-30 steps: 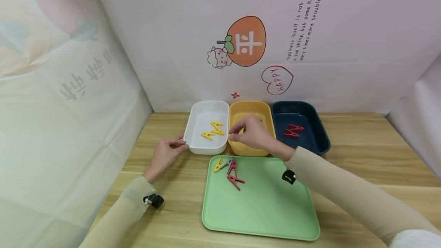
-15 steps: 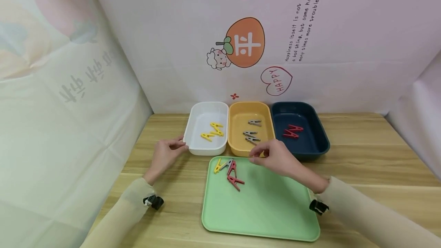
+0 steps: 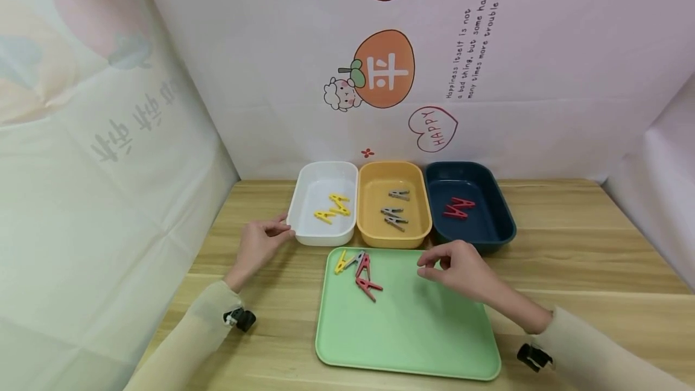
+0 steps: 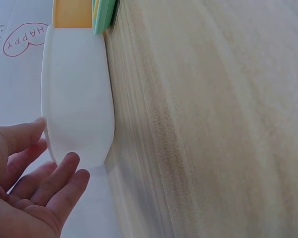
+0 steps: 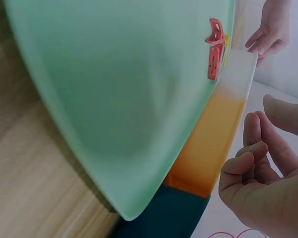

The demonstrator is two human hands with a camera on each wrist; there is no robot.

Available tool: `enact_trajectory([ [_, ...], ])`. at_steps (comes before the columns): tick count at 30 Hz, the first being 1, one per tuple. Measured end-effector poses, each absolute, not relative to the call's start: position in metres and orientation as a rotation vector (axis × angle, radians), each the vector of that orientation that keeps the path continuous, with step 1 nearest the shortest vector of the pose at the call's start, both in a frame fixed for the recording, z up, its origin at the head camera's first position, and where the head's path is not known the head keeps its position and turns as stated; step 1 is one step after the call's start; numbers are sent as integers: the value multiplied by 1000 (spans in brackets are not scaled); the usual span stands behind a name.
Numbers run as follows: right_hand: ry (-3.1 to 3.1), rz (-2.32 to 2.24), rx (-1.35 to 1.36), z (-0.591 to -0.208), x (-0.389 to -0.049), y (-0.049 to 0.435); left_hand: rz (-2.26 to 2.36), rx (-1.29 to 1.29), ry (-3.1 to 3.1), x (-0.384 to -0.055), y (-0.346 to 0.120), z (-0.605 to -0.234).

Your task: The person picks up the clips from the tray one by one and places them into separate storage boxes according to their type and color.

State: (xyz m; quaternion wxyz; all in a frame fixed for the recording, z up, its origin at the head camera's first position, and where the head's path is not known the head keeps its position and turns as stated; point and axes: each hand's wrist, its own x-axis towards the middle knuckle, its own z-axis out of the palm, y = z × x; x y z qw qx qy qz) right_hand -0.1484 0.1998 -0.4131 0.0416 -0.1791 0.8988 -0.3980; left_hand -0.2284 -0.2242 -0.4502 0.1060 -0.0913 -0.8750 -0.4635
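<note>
My left hand (image 3: 259, 248) rests its thumb and fingertips against the rim at the front left corner of the white bin (image 4: 79, 89), which holds three yellow clothespins (image 3: 339, 198). Over the right part of the green tray (image 3: 407, 330), my right hand (image 3: 457, 267) hovers with loosely bent fingers. In the right wrist view its thumb (image 5: 283, 114) stands apart from the fingers, with nothing between them. At the tray's far left corner lie a yellow clothespin (image 3: 340, 262), a grey clothespin (image 3: 355, 259) and two red clothespins (image 3: 369, 287), bunched close together.
Beside the white bin stand a yellow-orange bin (image 3: 371, 183) with three grey clothespins (image 3: 399, 195) and a dark blue bin (image 3: 496, 222) with two red clothespins (image 3: 459, 207). All three line up behind the tray on the wooden table (image 3: 586, 258), before a printed cloth (image 3: 271, 107).
My right hand has drawn back from over the yellow-orange bin, toward me and to the right, uncovering the grey clothespins. My left hand has stayed at the white bin.
</note>
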Motion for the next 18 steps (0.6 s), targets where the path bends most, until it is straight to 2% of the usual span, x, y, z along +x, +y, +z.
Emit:
enact_trajectory([
  [18,2740,-1195,-572,-431,-144,196,-1389,-244,-2601,-227,-225,-449],
])
